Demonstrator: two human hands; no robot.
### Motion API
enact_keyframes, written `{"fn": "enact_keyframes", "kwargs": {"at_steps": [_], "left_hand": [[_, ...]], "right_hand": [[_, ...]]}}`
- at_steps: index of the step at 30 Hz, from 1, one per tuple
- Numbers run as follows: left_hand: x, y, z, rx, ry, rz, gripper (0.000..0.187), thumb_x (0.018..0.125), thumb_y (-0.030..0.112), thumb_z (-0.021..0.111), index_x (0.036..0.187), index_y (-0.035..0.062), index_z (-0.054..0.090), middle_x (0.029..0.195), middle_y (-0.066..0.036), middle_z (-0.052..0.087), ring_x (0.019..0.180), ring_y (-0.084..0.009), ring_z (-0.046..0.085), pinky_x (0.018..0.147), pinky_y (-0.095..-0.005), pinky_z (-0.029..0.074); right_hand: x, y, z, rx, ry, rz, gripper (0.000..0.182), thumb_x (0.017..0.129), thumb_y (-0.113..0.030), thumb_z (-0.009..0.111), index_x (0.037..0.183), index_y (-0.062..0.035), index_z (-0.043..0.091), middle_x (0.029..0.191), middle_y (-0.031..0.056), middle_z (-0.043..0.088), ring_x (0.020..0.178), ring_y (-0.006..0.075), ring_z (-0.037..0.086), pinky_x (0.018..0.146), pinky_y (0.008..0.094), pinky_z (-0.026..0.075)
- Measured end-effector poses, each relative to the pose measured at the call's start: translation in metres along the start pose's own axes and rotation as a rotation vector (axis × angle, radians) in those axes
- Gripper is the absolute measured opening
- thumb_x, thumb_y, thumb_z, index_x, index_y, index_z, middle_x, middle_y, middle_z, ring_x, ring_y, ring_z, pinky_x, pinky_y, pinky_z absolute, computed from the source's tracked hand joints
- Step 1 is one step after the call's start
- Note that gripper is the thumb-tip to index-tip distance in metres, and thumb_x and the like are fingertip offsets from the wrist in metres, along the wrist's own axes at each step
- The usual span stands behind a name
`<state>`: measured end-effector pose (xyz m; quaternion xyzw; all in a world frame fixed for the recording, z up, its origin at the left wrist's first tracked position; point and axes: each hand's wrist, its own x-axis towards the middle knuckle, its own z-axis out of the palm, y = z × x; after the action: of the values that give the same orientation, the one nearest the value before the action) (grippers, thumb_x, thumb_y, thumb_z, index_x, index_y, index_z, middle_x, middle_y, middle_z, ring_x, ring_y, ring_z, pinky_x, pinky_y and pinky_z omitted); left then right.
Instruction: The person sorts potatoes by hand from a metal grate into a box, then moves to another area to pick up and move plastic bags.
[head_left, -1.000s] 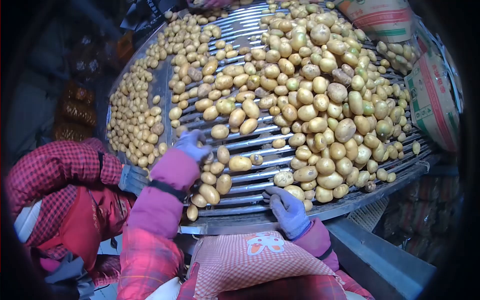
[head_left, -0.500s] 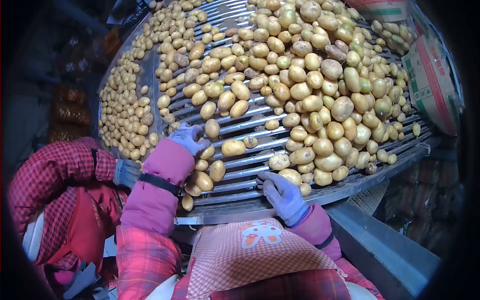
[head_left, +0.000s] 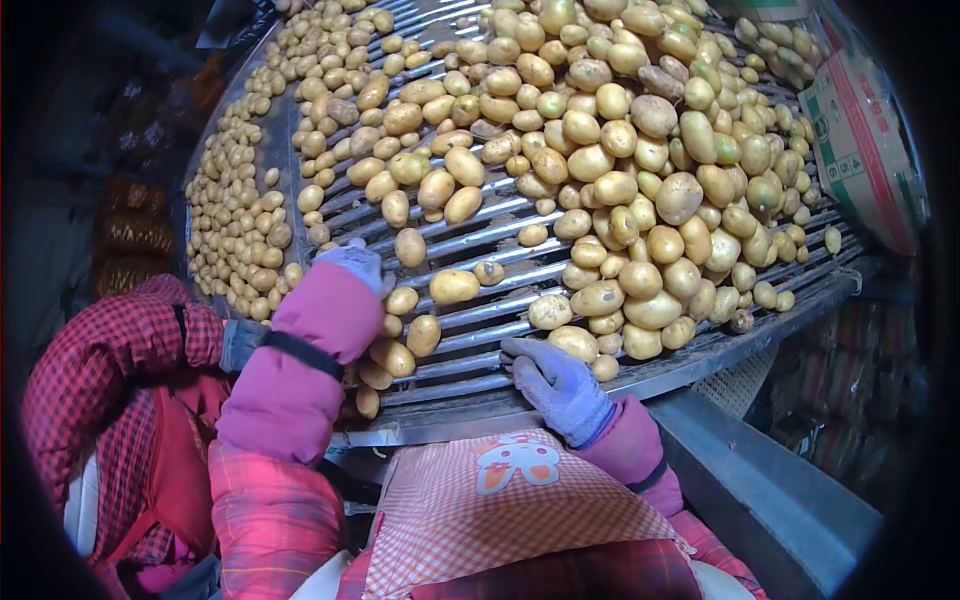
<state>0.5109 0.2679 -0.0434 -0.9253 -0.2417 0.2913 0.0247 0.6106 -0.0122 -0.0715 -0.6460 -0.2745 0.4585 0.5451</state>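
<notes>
My left hand [head_left: 354,264], in a pale purple glove, reaches over the slatted metal rack [head_left: 470,335] beside a few potatoes near its left side. Its fingertips are partly hidden behind the hand and sleeve, so what they touch cannot be made out. Near the front edge of the rack rests my right hand [head_left: 560,388], gloved too, with its thumb and fingers apart and nothing between them. Just beyond it lie potatoes [head_left: 573,343] at the foot of a large heap [head_left: 680,198]. A single yellow potato [head_left: 455,286] sits on the bars between my hands.
At the left, a co-worker's gloved hand [head_left: 242,343] and checked sleeve [head_left: 110,340] are close to my left arm. Small potatoes [head_left: 238,222] fill the left side tray. A printed carton [head_left: 862,150] stands at the right, and a metal beam [head_left: 760,480] runs below the rack's front edge.
My left hand has moved a little left and its fingers show less. My right hand has shifted slightly left. The view has turned slightly, moving the potatoes left in the frame.
</notes>
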Motion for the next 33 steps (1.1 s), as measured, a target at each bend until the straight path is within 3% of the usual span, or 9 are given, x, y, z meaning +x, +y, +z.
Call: {"fn": "enact_keyframes", "kwargs": {"at_steps": [3,7,9,12,16,18,22,25,33], "left_hand": [[-0.014,-0.011,-0.020,-0.206,-0.095,-0.031,0.042,0.082,0.040,0.056,0.100,0.0046,0.068,0.101,-0.019,0.061,0.094,-0.0327,0.062,0.084,-0.0406,0.049],[-0.006,-0.021,0.010,-0.183,-0.020,0.024,0.054,0.074,0.052,0.061,0.101,0.0054,0.068,0.101,-0.022,0.058,0.095,-0.0334,0.061,0.084,-0.0416,0.048],[0.001,-0.026,0.009,-0.208,-0.069,0.009,0.060,0.069,0.054,0.065,0.099,0.0035,0.068,0.099,-0.023,0.057,0.095,-0.0340,0.061,0.086,-0.0408,0.048],[0.008,-0.029,-0.004,-0.563,0.061,-0.004,0.057,0.065,0.052,0.071,0.091,0.0016,0.067,0.095,-0.020,0.057,0.090,-0.0328,0.058,0.081,-0.0396,0.048],[0.012,0.050,-0.032,-0.604,0.476,0.386,0.043,0.065,0.039,0.075,0.084,0.0024,0.065,0.097,-0.016,0.058,0.088,-0.0326,0.059,0.076,-0.0385,0.049],[0.021,0.084,-0.029,-0.365,0.260,0.460,0.040,0.066,0.041,0.070,0.081,0.0052,0.062,0.093,-0.015,0.056,0.086,-0.0323,0.058,0.075,-0.0427,0.047],[0.022,0.099,-0.012,-0.223,0.251,0.511,0.038,0.067,0.035,0.070,0.091,0.0079,0.058,0.098,-0.013,0.053,0.083,-0.0309,0.059,0.071,-0.0415,0.049],[0.005,0.094,-0.002,-0.030,0.427,0.605,0.018,0.079,0.016,0.058,0.097,0.0147,0.064,0.107,-0.011,0.054,0.074,-0.0197,0.064,0.057,-0.0306,0.053],[0.017,0.097,-0.006,-0.234,0.110,0.535,0.038,0.085,0.013,0.051,0.122,0.0217,0.053,0.127,-0.020,0.045,0.092,-0.0356,0.064,0.071,-0.0457,0.055]], "right_hand": [[0.002,-0.006,-0.003,-0.018,-0.030,-0.001,0.028,0.092,-0.010,0.055,0.118,0.0013,0.057,0.095,0.0133,0.064,0.085,0.0212,0.062,0.075,0.0321,0.050],[0.001,-0.013,-0.002,0.127,-0.041,0.152,0.029,0.094,-0.011,0.053,0.119,0.0029,0.055,0.092,0.0092,0.060,0.078,0.0146,0.058,0.070,0.0271,0.049],[0.001,-0.003,-0.001,0.053,-0.027,0.041,0.030,0.094,-0.012,0.053,0.120,0.0027,0.055,0.091,0.0091,0.060,0.077,0.0145,0.058,0.069,0.0275,0.049],[0.003,-0.010,-0.006,0.110,-0.073,0.140,0.030,0.094,-0.012,0.053,0.120,0.0028,0.055,0.096,0.0116,0.062,0.081,0.0175,0.061,0.073,0.0297,0.050],[0.004,0.001,-0.004,0.018,-0.040,0.027,0.031,0.094,-0.012,0.053,0.121,0.0031,0.054,0.102,0.0139,0.064,0.088,0.0206,0.063,0.077,0.0315,0.051],[0.004,-0.005,-0.007,0.049,-0.061,0.080,0.032,0.094,-0.012,0.053,0.121,0.0033,0.054,0.106,0.0147,0.064,0.092,0.0222,0.063,0.080,0.0325,0.051],[0.005,-0.009,-0.006,0.164,-0.081,0.218,0.032,0.095,-0.013,0.052,0.123,0.0031,0.053,0.103,0.0138,0.064,0.089,0.0201,0.062,0.078,0.0312,0.050],[0.006,-0.010,-0.008,0.094,-0.070,0.141,0.031,0.095,-0.014,0.050,0.121,0.0032,0.054,0.101,0.0135,0.064,0.087,0.0185,0.062,0.077,0.0293,0.050],[0.006,-0.005,-0.007,0.034,-0.101,0.094,0.033,0.096,-0.013,0.049,0.124,0.0037,0.051,0.104,0.0139,0.064,0.093,0.0178,0.061,0.081,0.0288,0.049]]}}
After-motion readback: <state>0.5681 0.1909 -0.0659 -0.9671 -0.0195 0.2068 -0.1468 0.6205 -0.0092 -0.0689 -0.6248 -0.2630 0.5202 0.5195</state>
